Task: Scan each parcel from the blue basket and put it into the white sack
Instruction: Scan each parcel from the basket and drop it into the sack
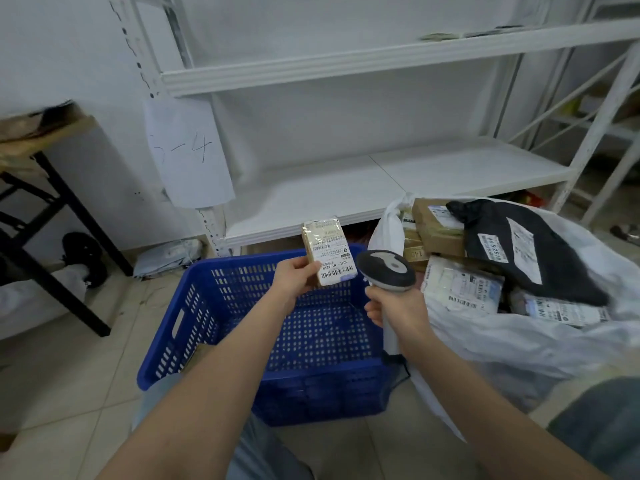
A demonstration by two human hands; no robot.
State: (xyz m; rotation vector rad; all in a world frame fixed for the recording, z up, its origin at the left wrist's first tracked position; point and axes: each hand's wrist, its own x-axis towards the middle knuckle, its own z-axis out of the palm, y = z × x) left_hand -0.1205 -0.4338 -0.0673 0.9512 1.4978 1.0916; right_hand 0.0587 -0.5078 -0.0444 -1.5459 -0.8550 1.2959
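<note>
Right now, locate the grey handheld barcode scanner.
Head view, right of centre: the grey handheld barcode scanner is gripped in the right hand, between the blue plastic basket and the white sack.

1. We find this to be a parcel-handling storeroom of the courier-depot kind.
2. White steel shelving [346,60] with slotted uprights lines the wall, and a paper sheet [188,154] hand-marked "-4" hangs on one upright.
3. A white sack [519,348] stands heaped with parcels [464,285], each bearing a printed barcode label.
4. We note a small parcel [329,251] with a shipping label held beside a handheld barcode scanner [386,270].
5. A perforated blue basket [214,299] sits on the bare tiled floor [86,375].
</note>
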